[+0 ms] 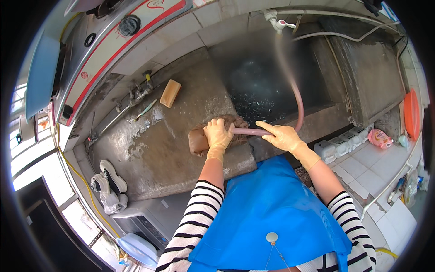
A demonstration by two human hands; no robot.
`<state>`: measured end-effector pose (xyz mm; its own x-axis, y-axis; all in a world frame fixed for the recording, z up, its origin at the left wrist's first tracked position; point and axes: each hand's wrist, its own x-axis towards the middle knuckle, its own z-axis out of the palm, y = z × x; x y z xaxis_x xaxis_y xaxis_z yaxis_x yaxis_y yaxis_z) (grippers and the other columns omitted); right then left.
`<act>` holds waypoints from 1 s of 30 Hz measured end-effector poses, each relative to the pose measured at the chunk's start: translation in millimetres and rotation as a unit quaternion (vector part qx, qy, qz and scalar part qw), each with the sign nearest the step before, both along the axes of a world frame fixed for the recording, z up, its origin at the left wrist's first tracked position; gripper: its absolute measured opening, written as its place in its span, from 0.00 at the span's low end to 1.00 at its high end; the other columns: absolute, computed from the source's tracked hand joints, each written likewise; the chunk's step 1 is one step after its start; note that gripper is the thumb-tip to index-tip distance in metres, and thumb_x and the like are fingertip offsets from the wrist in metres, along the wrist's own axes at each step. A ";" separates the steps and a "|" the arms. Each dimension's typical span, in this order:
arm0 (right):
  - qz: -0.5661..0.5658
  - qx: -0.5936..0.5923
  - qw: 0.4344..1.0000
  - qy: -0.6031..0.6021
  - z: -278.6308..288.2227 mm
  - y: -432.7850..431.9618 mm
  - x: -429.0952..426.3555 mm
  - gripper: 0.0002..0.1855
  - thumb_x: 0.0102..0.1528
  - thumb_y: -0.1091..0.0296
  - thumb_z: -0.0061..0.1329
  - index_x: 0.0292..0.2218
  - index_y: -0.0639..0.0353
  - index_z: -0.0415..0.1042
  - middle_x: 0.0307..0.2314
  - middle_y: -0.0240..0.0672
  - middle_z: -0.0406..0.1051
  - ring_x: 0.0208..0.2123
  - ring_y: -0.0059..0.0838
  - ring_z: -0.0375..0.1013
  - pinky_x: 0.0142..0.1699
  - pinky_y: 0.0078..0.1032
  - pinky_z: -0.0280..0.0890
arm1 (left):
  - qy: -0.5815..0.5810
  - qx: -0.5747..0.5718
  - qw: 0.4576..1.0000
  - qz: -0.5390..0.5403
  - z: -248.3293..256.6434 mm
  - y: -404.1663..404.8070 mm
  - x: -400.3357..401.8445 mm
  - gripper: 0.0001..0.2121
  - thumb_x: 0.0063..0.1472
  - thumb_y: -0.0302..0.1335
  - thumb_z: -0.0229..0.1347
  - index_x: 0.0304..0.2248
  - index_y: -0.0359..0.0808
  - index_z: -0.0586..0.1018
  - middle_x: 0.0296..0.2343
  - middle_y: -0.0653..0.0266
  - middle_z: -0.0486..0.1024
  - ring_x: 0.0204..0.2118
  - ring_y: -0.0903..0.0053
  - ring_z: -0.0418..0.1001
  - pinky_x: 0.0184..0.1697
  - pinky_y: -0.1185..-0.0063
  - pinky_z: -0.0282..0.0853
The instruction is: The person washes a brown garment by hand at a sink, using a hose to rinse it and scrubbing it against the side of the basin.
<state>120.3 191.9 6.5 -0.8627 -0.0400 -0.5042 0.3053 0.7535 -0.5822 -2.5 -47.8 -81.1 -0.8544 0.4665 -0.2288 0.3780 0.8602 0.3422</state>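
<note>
My left hand (217, 134), in a pale yellow rubber glove, is curled over a wet, bunched brown cloth (198, 142) on the concrete washing slab (176, 149). My right hand (284, 136), gloved alike, grips a pinkish rubber hose (249, 131), its forefinger stretched out along the far side. The hose's end lies close to my left thumb, over the cloth. From there it curves up to a white tap (280, 24) on the wall. Behind the cloth is a sunken concrete basin (268, 98) with dark, rippling water.
A soap bar (170, 93) and a toothbrush (146, 110) lie on the slab. Shoes (114, 176) stand at its left end, above a grey washing machine (153, 217). A gas stove (129, 25) is at upper left. Right are white plastic containers (340, 146) and an orange basin (411, 114).
</note>
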 end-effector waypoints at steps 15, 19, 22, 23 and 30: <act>-0.018 -0.009 0.999 0.028 10.0 3.5 -13.3 0.28 0.60 0.49 0.45 0.60 0.33 0.60 0.36 0.42 0.76 0.38 0.47 0.75 0.43 0.42 0.69 | -0.012 0.105 0.994 -0.039 11.1 -17.0 -32.6 0.15 0.57 0.39 0.57 0.31 0.32 0.75 0.31 0.47 0.75 0.36 0.51 0.73 0.40 0.61 0.69; -0.044 -0.010 0.999 0.019 29.2 18.8 -4.5 0.29 0.60 0.49 0.46 0.61 0.32 0.58 0.37 0.43 0.76 0.38 0.48 0.75 0.43 0.41 0.68 | 0.090 0.197 0.975 -0.040 61.4 -31.9 -29.4 0.11 0.58 0.32 0.57 0.32 0.31 0.74 0.29 0.49 0.73 0.31 0.52 0.72 0.35 0.63 0.69; -0.066 -0.035 0.997 0.034 25.0 20.5 3.4 0.29 0.60 0.50 0.46 0.61 0.32 0.58 0.36 0.44 0.76 0.38 0.48 0.75 0.43 0.41 0.68 | 0.122 0.164 0.977 -0.060 86.6 -43.0 -18.6 0.11 0.58 0.32 0.58 0.30 0.33 0.73 0.28 0.52 0.72 0.30 0.54 0.72 0.33 0.63 0.68; -0.073 -0.041 0.996 0.032 24.8 20.5 4.7 0.29 0.60 0.51 0.46 0.61 0.32 0.58 0.36 0.44 0.76 0.38 0.48 0.75 0.43 0.41 0.68 | 0.134 0.169 0.973 -0.086 91.7 -39.0 -12.4 0.11 0.57 0.33 0.59 0.30 0.33 0.73 0.29 0.53 0.72 0.30 0.55 0.72 0.33 0.63 0.68; -0.078 -0.065 0.993 0.063 23.6 10.6 0.8 0.30 0.60 0.52 0.47 0.61 0.34 0.58 0.35 0.44 0.76 0.37 0.48 0.75 0.41 0.41 0.68 | 0.112 -0.001 0.988 -0.102 74.4 29.1 -18.5 0.30 0.47 0.46 0.65 0.44 0.34 0.74 0.49 0.49 0.66 0.52 0.52 0.64 0.55 0.55 0.57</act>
<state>121.1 202.5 30.1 -0.9194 0.0418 -0.3911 0.3313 0.6182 -0.7128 -21.0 -18.6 -6.8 -0.7713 0.6348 -0.0458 0.6104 0.7582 0.2294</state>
